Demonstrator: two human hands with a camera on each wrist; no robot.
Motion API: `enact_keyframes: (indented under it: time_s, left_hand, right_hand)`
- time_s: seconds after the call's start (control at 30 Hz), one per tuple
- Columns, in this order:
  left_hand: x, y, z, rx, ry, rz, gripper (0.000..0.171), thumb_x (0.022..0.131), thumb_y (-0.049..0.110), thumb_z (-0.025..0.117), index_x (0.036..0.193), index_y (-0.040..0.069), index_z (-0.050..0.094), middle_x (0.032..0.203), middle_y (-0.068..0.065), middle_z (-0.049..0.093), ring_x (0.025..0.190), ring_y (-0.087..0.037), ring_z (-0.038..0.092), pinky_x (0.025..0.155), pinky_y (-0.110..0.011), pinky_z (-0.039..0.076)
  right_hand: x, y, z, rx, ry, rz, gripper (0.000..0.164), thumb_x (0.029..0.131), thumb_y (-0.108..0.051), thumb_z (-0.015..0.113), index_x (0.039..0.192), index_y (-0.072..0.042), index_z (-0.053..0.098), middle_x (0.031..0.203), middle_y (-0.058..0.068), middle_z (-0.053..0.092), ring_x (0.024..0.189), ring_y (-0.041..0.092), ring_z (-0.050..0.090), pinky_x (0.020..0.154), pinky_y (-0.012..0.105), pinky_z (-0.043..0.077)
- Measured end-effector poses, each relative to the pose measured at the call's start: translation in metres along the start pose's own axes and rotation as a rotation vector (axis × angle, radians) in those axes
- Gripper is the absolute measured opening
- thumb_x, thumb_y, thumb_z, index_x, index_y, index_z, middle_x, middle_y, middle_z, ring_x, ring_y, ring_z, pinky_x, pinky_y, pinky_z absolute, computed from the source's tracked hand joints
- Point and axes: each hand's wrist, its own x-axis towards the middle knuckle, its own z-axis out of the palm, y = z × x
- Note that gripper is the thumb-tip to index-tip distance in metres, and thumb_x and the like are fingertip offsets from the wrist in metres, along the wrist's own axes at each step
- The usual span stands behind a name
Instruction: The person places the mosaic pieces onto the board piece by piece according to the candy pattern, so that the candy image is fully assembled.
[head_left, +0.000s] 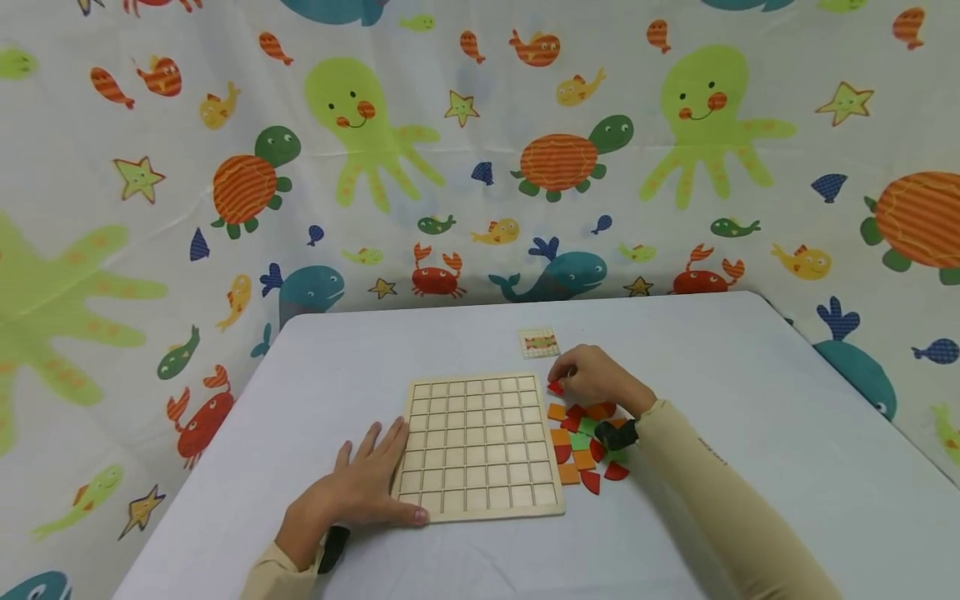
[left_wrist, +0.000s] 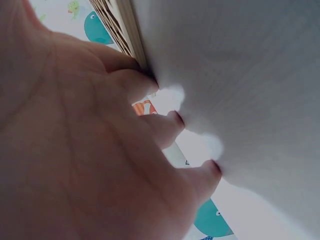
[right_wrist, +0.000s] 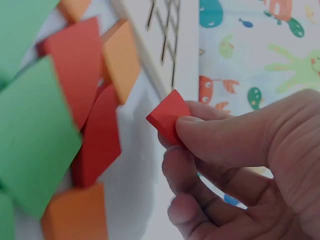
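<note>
A pale wooden grid board (head_left: 476, 443) lies flat on the white table. My left hand (head_left: 356, 487) rests at its left edge with fingers spread, the thumb at the near left corner; in the left wrist view the fingertips (left_wrist: 216, 167) touch the tabletop beside the board. Near the board's upper right corner, my right hand (head_left: 596, 377) pinches a small red piece (right_wrist: 170, 114) between thumb and fingers. Below that hand lies a loose pile of flat pieces: green squares (right_wrist: 35, 135), orange squares (head_left: 569, 473) and red quarter-round pieces (head_left: 617, 471).
A small pattern card (head_left: 539, 342) with a red and orange figure lies beyond the board. The right forearm in a beige sleeve crosses beside the pile and hides part of it. A cloth printed with sea animals (head_left: 480, 125) hangs behind the table (head_left: 360, 350).
</note>
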Motion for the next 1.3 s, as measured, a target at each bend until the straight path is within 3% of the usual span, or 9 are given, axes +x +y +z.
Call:
enact_keyframes:
  time_s: [0.1, 0.33, 0.6, 0.73, 0.97, 1.13, 1.3]
  left_hand:
    - [-0.003, 0.006, -0.006, 0.015, -0.024, -0.009, 0.139, 0.076, 0.067, 0.089, 0.169, -0.005, 0.014, 0.176, -0.025, 0.012, 0.159, -0.054, 0.004, 0.118, -0.08, 0.002]
    - [-0.006, 0.007, -0.007, 0.014, -0.018, 0.005, 0.137, 0.077, 0.064, 0.09, 0.168, -0.006, 0.015, 0.176, -0.025, 0.013, 0.159, -0.055, 0.005, 0.118, -0.081, 0.002]
    - [-0.005, 0.006, -0.007, 0.016, -0.012, 0.004, 0.138, 0.076, 0.065, 0.09, 0.169, -0.005, 0.015, 0.176, -0.025, 0.013, 0.159, -0.054, 0.005, 0.118, -0.081, 0.003]
    - [-0.005, 0.005, -0.006, 0.015, -0.013, -0.001, 0.138, 0.075, 0.066, 0.09, 0.169, -0.004, 0.016, 0.176, -0.024, 0.013, 0.16, -0.053, 0.005, 0.118, -0.08, 0.003]
    - [-0.005, 0.003, -0.006, -0.001, -0.026, -0.001, 0.138, 0.076, 0.068, 0.089, 0.169, -0.003, 0.015, 0.177, -0.022, 0.013, 0.16, -0.052, 0.004, 0.118, -0.08, 0.002]
    - [-0.007, 0.001, -0.009, -0.009, -0.04, 0.002, 0.137, 0.075, 0.067, 0.089, 0.17, -0.002, 0.016, 0.177, -0.021, 0.013, 0.161, -0.05, 0.004, 0.119, -0.079, 0.001]
    - [-0.008, -0.001, -0.012, -0.022, -0.044, 0.022, 0.136, 0.076, 0.065, 0.09, 0.17, -0.002, 0.016, 0.177, -0.021, 0.014, 0.161, -0.05, 0.005, 0.119, -0.08, 0.002]
  right_hand:
    - [0.002, -0.004, 0.0, 0.028, 0.032, -0.034, 0.01, 0.097, -0.002, 0.072, 0.103, -0.004, 0.08, 0.097, 0.005, 0.073, 0.094, 0.026, 0.063, 0.094, 0.045, 0.058]
    - [0.011, -0.019, 0.012, 0.186, 0.031, -0.088, 0.003, 0.099, -0.002, 0.072, 0.101, 0.001, 0.072, 0.089, 0.006, 0.068, 0.078, 0.021, 0.065, 0.077, 0.033, 0.06]
    - [0.024, -0.046, 0.033, 0.309, 0.007, -0.173, 0.024, 0.1, 0.002, 0.066, 0.122, 0.006, 0.074, 0.095, 0.01, 0.073, 0.079, 0.024, 0.072, 0.078, 0.035, 0.062]
    - [0.032, -0.059, 0.045, 0.356, -0.026, -0.2, 0.026, 0.1, 0.003, 0.065, 0.124, 0.007, 0.075, 0.097, 0.011, 0.074, 0.079, 0.026, 0.075, 0.078, 0.036, 0.063]
    - [0.045, -0.078, 0.067, 0.324, -0.033, -0.216, 0.019, 0.1, -0.003, 0.069, 0.117, 0.001, 0.078, 0.095, 0.005, 0.072, 0.082, 0.018, 0.068, 0.075, 0.027, 0.058]
    - [0.05, -0.091, 0.078, 0.313, -0.025, -0.248, 0.017, 0.1, -0.002, 0.07, 0.114, 0.0, 0.078, 0.092, 0.004, 0.073, 0.077, 0.015, 0.068, 0.07, 0.027, 0.057]
    - [0.054, -0.103, 0.085, 0.273, 0.0, -0.274, 0.016, 0.097, -0.001, 0.07, 0.111, -0.002, 0.08, 0.094, 0.003, 0.075, 0.083, 0.013, 0.066, 0.074, 0.027, 0.055]
